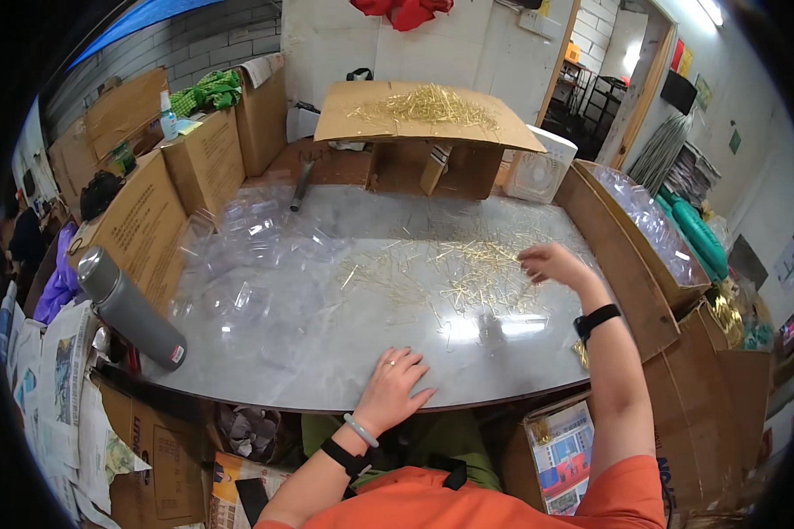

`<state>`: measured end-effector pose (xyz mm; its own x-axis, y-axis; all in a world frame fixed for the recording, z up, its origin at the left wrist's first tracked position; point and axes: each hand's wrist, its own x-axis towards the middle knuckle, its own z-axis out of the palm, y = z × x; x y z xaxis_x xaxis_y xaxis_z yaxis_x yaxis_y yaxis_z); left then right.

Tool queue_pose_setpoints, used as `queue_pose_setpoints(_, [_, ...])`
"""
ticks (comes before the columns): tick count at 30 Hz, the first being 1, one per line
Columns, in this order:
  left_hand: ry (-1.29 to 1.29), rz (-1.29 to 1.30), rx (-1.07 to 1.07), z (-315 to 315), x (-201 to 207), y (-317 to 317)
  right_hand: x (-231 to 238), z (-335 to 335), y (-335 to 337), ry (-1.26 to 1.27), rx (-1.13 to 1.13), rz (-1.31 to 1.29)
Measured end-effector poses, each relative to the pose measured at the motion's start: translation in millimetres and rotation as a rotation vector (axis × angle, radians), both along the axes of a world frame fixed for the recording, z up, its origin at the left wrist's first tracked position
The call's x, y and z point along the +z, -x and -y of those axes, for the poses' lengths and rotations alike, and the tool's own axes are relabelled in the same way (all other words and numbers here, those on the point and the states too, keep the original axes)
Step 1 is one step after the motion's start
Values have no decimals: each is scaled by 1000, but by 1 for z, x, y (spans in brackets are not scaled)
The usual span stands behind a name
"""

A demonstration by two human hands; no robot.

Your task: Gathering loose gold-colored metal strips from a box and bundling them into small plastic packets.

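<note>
Many thin gold-coloured sticks [490, 264] lie loosely scattered over the grey tabletop [326, 370], thickest towards its right half. Over the right edge of this scatter is my right hand [551, 263], fingers bent and slightly apart, tips close to the sticks. I see nothing held in it. My left hand [393, 388] rests palm down at the table's front edge, fingers stretched out and free of any object. Clear plastic pieces [269, 234] are heaped on the left side of the table.
At the back, a cardboard sheet [344, 115] bearing more gold sticks rests on an open carton [481, 176]. A grey flask [128, 304] stands at the left edge. Along the right runs a long box [670, 238] of clear plastic pieces. Cartons [141, 234] line the left.
</note>
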<state>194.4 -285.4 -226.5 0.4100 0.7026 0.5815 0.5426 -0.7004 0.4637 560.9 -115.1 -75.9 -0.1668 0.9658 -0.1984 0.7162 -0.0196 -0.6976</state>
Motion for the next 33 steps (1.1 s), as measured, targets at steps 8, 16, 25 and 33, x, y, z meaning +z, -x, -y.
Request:
queue_pose_setpoints(8, [48,2,-19,1,-6,2,-57,66,54,-249,195,440])
queue_pose_setpoints(16, [36,-17,18,1,-8,1,-149,155,106,-708,75,295])
queue_pose_setpoints(25, [82,0,-3,-1,-9,-2,-138,129,64,-547,-250,404])
queue_pose_setpoints(33, [68,-22,-5,-1,-7,-3,-161,149,126,-822,-306,402])
